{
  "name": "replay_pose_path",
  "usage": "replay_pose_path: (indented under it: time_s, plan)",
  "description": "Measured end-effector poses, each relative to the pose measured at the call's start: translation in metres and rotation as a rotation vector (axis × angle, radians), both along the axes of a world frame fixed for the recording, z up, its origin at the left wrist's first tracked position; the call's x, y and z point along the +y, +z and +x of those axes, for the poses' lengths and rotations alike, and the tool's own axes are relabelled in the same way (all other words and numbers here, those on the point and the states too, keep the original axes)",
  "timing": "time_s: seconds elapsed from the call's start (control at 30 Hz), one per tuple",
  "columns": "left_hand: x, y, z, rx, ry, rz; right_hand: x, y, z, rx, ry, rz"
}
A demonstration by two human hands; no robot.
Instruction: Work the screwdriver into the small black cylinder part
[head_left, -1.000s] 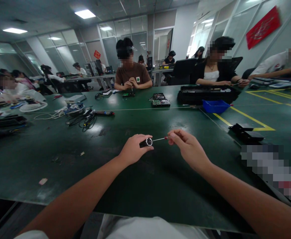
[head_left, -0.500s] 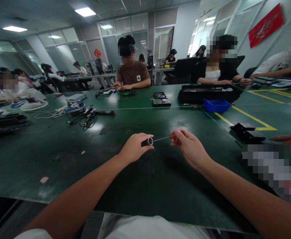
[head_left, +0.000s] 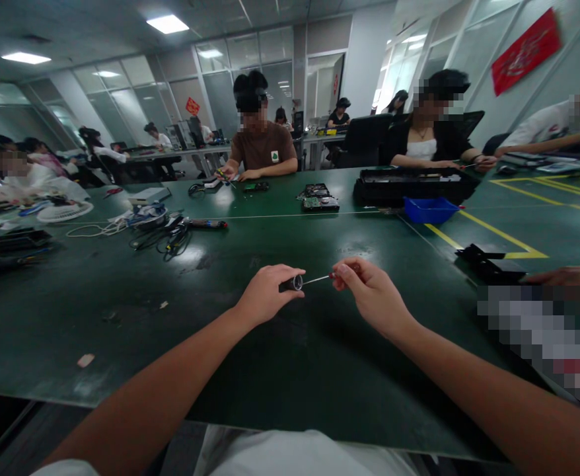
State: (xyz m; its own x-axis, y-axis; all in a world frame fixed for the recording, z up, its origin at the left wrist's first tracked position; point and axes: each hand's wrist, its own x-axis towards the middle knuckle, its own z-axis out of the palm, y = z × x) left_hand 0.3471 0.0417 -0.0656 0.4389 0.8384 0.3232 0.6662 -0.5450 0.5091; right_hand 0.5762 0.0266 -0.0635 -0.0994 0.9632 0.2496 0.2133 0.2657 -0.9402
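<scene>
Near the middle of the view, my left hand (head_left: 265,294) grips a short black cylinder (head_left: 292,283) between thumb and fingers, its round silvery end facing right. My right hand (head_left: 366,287) pinches the reddish handle of a thin screwdriver (head_left: 318,279). The metal shaft points left, and its tip is at the open end of the cylinder; how far it reaches inside cannot be made out. Both hands are above the green table (head_left: 270,370).
Cables (head_left: 174,238) lie at the left, circuit boards (head_left: 320,202) further back. A blue bin (head_left: 429,209) stands before a long black housing (head_left: 413,186). Black parts (head_left: 493,264) and another person's hand (head_left: 567,275) are at the right. A person (head_left: 263,149) sits opposite.
My right hand has moved slightly left, nearer the cylinder, and less of the screwdriver shaft shows between the hands. My left hand still holds the cylinder.
</scene>
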Motion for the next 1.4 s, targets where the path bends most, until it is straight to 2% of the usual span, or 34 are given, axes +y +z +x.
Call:
replay_pose_path:
  time_s: [0.43, 0.7, 0.93, 1.07, 1.2, 1.4]
  plan:
    - [0.003, -0.006, -0.002, -0.033, -0.011, 0.0, -0.01, 0.007, -0.001, -0.231, -0.015, 0.07]
    - [0.0, -0.002, 0.001, -0.028, -0.017, -0.005, -0.012, 0.004, -0.003, -0.234, -0.032, 0.097]
    - [0.001, -0.005, -0.001, -0.062, -0.011, -0.057, -0.011, 0.003, 0.002, -0.21, -0.15, 0.167]
    - [0.002, -0.007, -0.001, -0.068, -0.017, -0.071, -0.012, 0.005, 0.001, -0.182, -0.114, 0.194]
    - [0.001, -0.004, 0.0, -0.063, -0.027, -0.084, -0.016, 0.008, 0.0, -0.244, -0.082, 0.196]
    - [0.001, -0.004, 0.0, -0.045, -0.017, -0.11, -0.016, 0.011, 0.0, -0.327, -0.137, 0.207]
